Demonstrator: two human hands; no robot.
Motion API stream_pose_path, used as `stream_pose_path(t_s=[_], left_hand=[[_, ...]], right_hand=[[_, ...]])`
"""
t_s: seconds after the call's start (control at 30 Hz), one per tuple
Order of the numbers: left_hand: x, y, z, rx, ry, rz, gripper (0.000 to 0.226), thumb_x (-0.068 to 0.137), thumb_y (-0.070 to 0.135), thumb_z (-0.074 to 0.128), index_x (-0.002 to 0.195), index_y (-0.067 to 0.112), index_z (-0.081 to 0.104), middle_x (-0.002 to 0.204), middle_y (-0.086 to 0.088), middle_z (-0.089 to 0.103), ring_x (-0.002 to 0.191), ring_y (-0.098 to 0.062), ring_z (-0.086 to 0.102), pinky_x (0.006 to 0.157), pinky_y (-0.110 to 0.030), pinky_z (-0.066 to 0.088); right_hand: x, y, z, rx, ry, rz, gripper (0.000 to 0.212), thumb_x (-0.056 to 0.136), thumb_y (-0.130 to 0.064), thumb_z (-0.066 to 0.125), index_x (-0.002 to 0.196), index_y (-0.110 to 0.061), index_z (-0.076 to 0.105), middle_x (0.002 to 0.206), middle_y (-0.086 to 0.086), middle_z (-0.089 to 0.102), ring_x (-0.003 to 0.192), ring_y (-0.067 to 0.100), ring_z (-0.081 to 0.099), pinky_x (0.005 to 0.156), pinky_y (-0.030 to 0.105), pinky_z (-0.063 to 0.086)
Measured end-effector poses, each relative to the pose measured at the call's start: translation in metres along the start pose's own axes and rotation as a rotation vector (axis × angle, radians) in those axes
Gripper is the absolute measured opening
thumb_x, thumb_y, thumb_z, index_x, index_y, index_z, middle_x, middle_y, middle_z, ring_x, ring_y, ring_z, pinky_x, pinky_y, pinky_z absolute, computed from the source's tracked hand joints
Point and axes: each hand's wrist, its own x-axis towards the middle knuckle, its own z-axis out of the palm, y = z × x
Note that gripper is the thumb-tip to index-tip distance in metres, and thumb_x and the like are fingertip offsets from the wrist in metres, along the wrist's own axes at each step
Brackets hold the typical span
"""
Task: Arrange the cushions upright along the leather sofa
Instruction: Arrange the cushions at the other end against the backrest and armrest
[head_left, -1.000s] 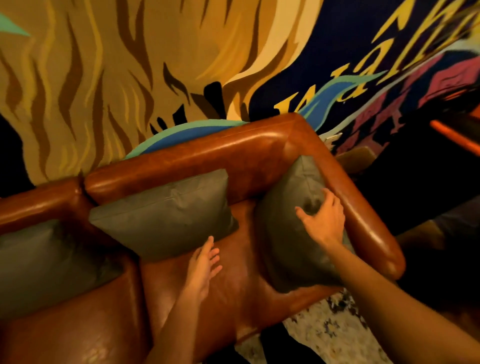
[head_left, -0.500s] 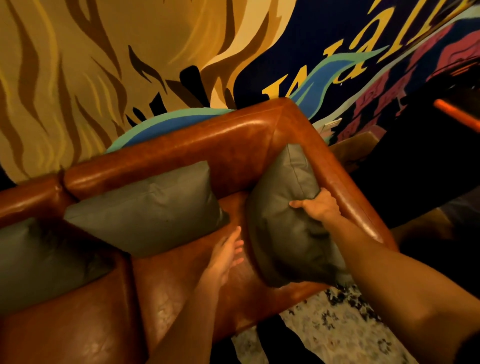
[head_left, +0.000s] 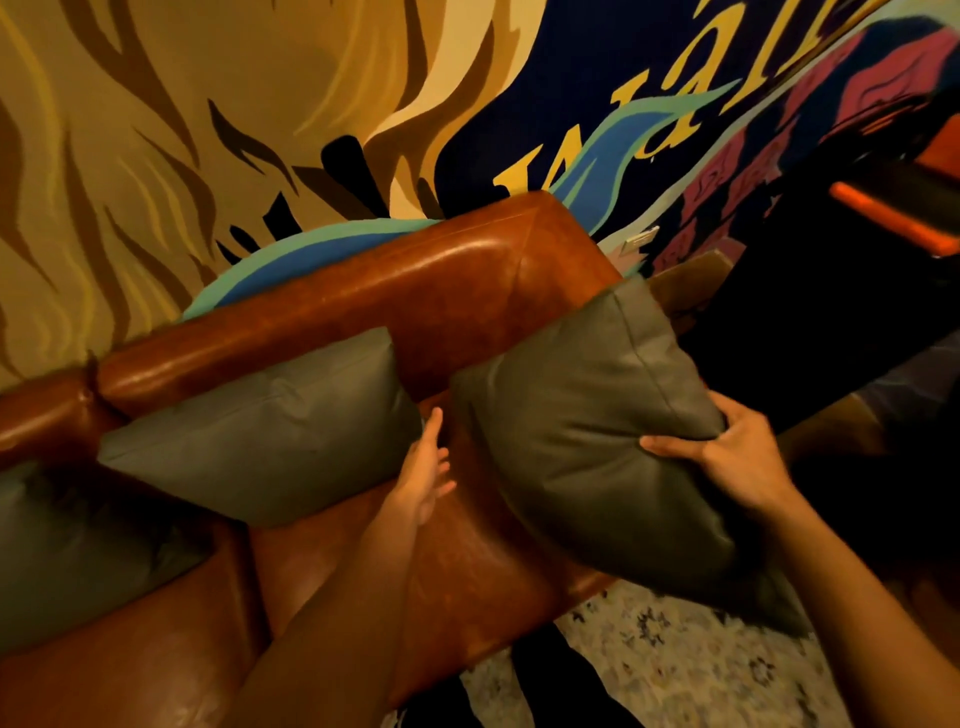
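Cushions in grey-green fabric are what matters here: one (head_left: 597, 447) hangs lifted at the right end of the brown leather sofa (head_left: 415, 291), right of frame centre, its long axis tilted from upper right to lower left and its lower corner out over the patterned rug (head_left: 675, 654). The right hand (head_left: 727, 457) is closed on its right edge, so it is the nearer hand. The left hand (head_left: 423, 470) is open with fingers spread between this cushion and the neighbouring cushion (head_left: 270, 431), which leans on the backrest left of centre.
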Motion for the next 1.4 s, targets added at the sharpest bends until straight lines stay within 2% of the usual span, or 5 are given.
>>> stream_pose_path(t_s=[0.57,0.87,1.1,1.3,1.4], left_hand=[[0.004,0.085,0.032,0.021,-0.162,0.142,0.076,0.074,0.063,0.078,0.137,0.024,0.059,0.124,-0.003,0.074,0.109,-0.022,0.073,0.088,-0.038,0.057],[-0.004,0.112,0.054,0.355,-0.169,0.339,0.05,0.077,0.049,0.072,0.124,0.035,0.063,0.12,0.005,0.073,0.107,-0.018,0.071,0.099,-0.041,0.054],[-0.005,0.113,0.07,0.554,-0.154,0.341,0.029,0.081,0.038,0.068,0.109,0.04,0.066,0.112,0.009,0.073,0.099,-0.014,0.068,0.077,-0.035,0.051],[0.015,0.108,0.076,0.542,-0.171,0.356,0.046,0.078,0.026,0.068,0.122,0.037,0.066,0.113,0.007,0.072,0.103,-0.018,0.069,0.082,-0.037,0.056],[0.031,0.103,0.073,0.514,-0.179,0.346,0.048,0.074,0.024,0.069,0.12,0.037,0.066,0.117,0.004,0.073,0.106,-0.021,0.07,0.095,-0.046,0.058]], right_hand=[[-0.041,0.054,-0.07,0.179,-0.187,0.006,0.087,0.06,-0.006,0.093,0.139,-0.013,0.059,0.127,0.001,0.077,0.118,0.018,0.072,0.09,0.025,0.061],[-0.071,0.121,-0.022,0.098,-0.1,0.06,0.088,0.053,-0.039,0.096,0.131,-0.015,0.065,0.122,-0.006,0.073,0.099,-0.008,0.065,0.084,0.017,0.054],[-0.082,0.175,0.015,0.153,0.009,0.101,0.151,0.04,-0.087,0.078,0.151,0.008,0.04,0.151,0.013,0.044,0.138,0.026,0.042,0.11,0.033,0.033],[-0.083,0.179,0.032,0.127,0.011,0.242,0.132,0.057,-0.076,0.083,0.156,-0.004,0.034,0.157,0.009,0.039,0.144,0.029,0.038,0.123,0.048,0.03],[-0.08,0.172,0.035,0.001,-0.103,0.306,0.081,0.082,-0.01,0.086,0.151,-0.008,0.042,0.159,0.019,0.044,0.144,0.037,0.044,0.117,0.047,0.04]])
